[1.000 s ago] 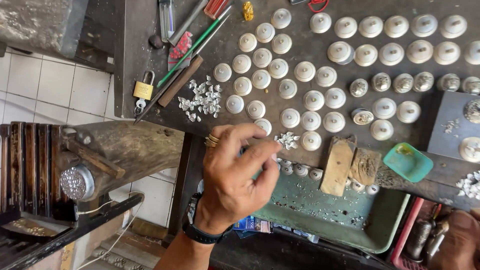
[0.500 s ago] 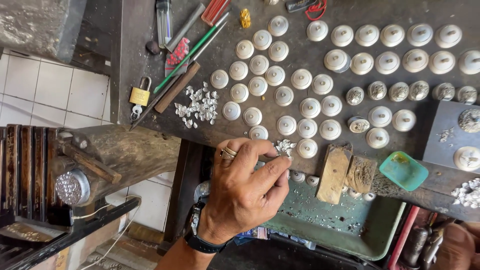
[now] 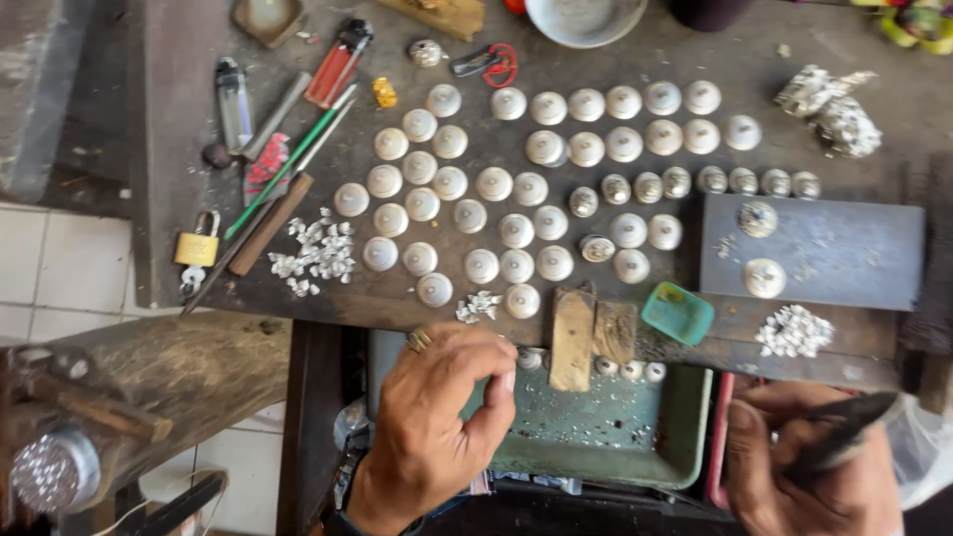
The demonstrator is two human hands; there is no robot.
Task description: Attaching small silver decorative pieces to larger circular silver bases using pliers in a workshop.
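My left hand (image 3: 437, 427), with a ring and a dark wrist strap, hovers over the near-left corner of a green tray (image 3: 685, 437) below the bench edge. Its thumb and fingers are pinched together, and I cannot see anything between the tips. Just beyond it on the dark bench lies a small pile of silver bits (image 3: 478, 304). My right hand (image 3: 794, 476) at the lower right grips a slim dark tool (image 3: 844, 422). Several rows of pale domed round pieces (image 3: 516, 230) cover the middle of the bench.
A grey metal plate (image 3: 844, 253) carries two domed pieces at the right, with a silver heap (image 3: 794, 331) and a teal dish (image 3: 677, 313) near it. A padlock (image 3: 197, 248), pencils, a lighter (image 3: 338, 62) and more silver bits (image 3: 318, 253) lie at the left. A wooden stump (image 3: 149, 377) stands at the lower left.
My left hand has drawn back from the small silver pile toward the tray, fingers still pinched. My right hand with the dark tool has come further into view.
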